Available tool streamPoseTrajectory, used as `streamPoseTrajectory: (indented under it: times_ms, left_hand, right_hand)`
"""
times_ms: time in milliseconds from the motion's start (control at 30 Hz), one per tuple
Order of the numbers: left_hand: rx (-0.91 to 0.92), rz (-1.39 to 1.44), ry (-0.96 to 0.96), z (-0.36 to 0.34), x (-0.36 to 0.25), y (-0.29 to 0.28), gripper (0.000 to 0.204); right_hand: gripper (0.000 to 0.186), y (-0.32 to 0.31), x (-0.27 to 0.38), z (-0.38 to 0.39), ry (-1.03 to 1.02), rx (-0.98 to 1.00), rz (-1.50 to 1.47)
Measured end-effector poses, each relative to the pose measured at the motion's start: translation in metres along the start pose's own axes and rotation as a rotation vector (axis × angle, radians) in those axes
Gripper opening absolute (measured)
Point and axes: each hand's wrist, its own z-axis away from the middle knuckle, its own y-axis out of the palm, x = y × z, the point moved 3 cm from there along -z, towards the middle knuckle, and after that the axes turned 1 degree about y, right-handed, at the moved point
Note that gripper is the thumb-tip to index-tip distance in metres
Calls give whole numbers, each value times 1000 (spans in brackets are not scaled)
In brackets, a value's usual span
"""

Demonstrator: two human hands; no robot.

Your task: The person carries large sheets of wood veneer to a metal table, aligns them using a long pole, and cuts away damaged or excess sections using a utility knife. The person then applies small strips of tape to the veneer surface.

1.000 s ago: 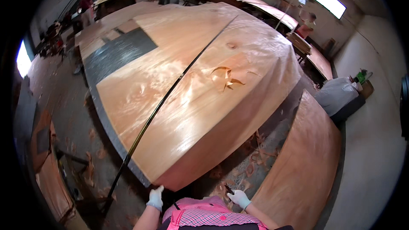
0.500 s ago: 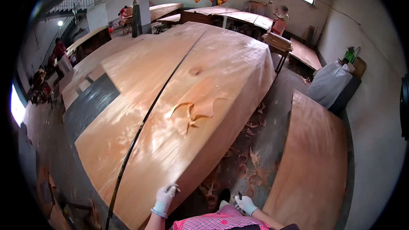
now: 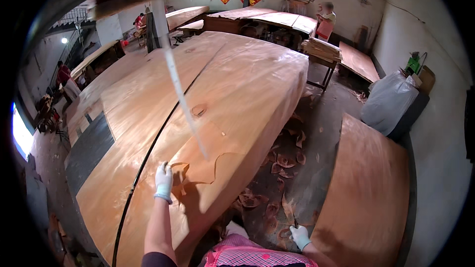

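A large wood veneer sheet (image 3: 148,143) covers the broad stack in front of me, with a ragged torn patch (image 3: 200,170) in its near half. At the left end of that tear, my left hand (image 3: 164,183), in a white glove, has its fingers bent together on a curled veneer flap (image 3: 179,172). Low on the right, beside the stack, my gloved right hand (image 3: 300,237) grips a thin dark knife-like tool (image 3: 296,222) pointing upward. A long black strip (image 3: 163,128) runs lengthwise over the sheet, left of the tear.
Veneer scraps (image 3: 252,199) litter the floor between the stack and a board (image 3: 366,188) on the right. A white blurred strip (image 3: 175,79) hangs across the view. Farther off are a bagged bundle (image 3: 391,100), a bench (image 3: 321,57) and a person (image 3: 325,22).
My left hand has moved forward from the stack's near edge to the tear. The torn patch looks closer. The right hand, still holding the tool, sits slightly farther right. A white strip has entered above.
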Motion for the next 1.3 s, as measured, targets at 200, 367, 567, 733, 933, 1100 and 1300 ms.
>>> streamPoseTrajectory:
  times_ms: [200,367,567,733,933,1100,1300]
  left_hand:
    - [93,-578,51,-87,18,62,63]
    - [355,-610,35,-145,-9,94,19]
    - [-99,-690,21,-216,-66,43,21]
    - [127,-695,24,-157,-39,86,83]
    - [274,-747,-203,-103,-65,92,32]
    - [-371,-821,-44,-135,-139,70,17]
    - [-669,-555,-57,-63,-209,125,44]
  right_hand:
    - [24,24,52,-74,91,258,-205]
    - [15,-10,113,-151,21,190,-245]
    - [19,-11,224,-203,5,228,-263]
    - [21,18,274,-262,30,412,-160]
    - [20,10,375,-307,-155,565,136]
    - [19,-15,413,-372,-193,539,205]
    - [30,-19,429,-431,-251,449,-76]
